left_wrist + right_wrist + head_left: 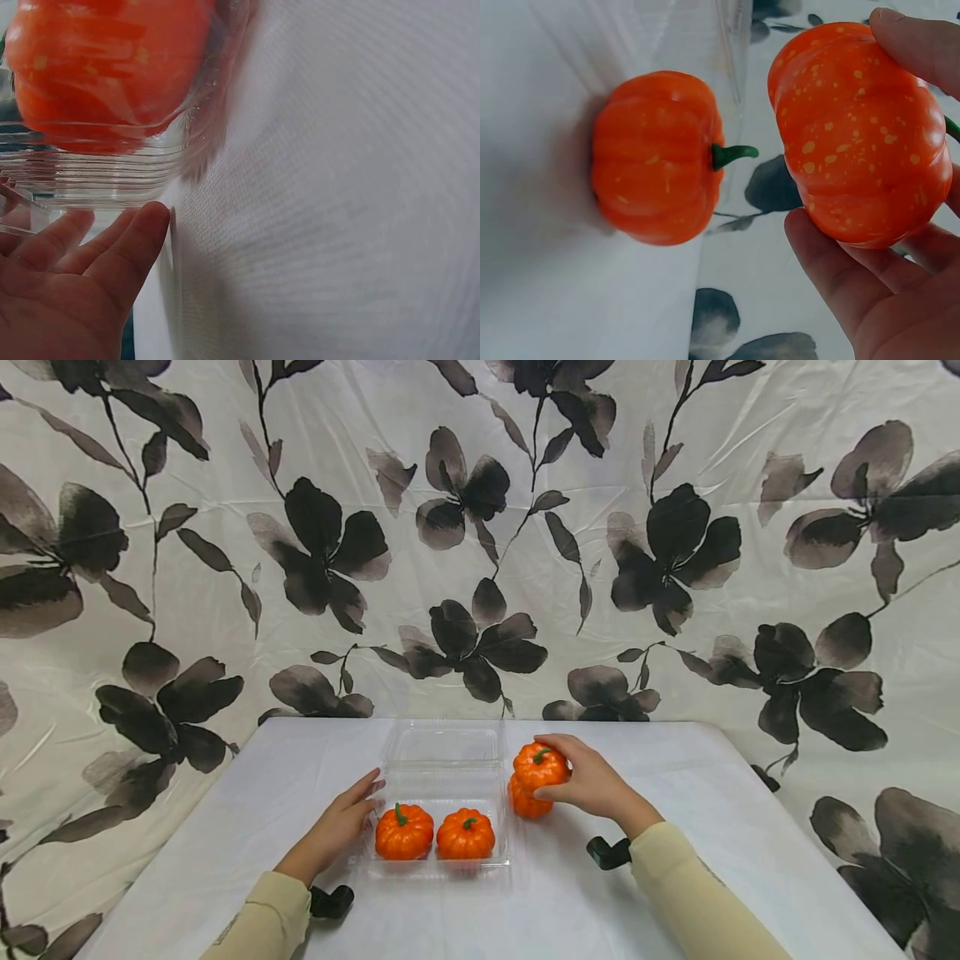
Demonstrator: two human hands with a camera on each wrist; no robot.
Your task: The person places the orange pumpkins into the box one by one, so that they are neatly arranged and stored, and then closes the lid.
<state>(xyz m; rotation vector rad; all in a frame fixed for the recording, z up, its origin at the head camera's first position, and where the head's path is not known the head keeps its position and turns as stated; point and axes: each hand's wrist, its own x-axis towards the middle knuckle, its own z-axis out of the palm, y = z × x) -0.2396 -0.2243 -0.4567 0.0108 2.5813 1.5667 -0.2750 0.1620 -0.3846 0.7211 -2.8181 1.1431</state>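
My right hand (592, 781) grips a small orange pumpkin (541, 765) with a green stem, thumb on one side and fingers on the other. In the right wrist view, the held pumpkin (859, 135) is raised off the table, and a second pumpkin (656, 157) stands on the white surface beside it. A clear plastic clamshell box (504, 839) holds two more pumpkins, one at left (404, 832) and one at right (466, 835). Along the box's left side rests my left hand (341, 822), its fingers extended by the ribbed wall (97, 180).
The box's clear lid (447, 747) lies opened toward the back of the white table (600, 910). Behind the table hangs a white cloth (465, 560) with dark flowers. A black wrist mount (607, 853) sits by the right sleeve, another (332, 902) by the left.
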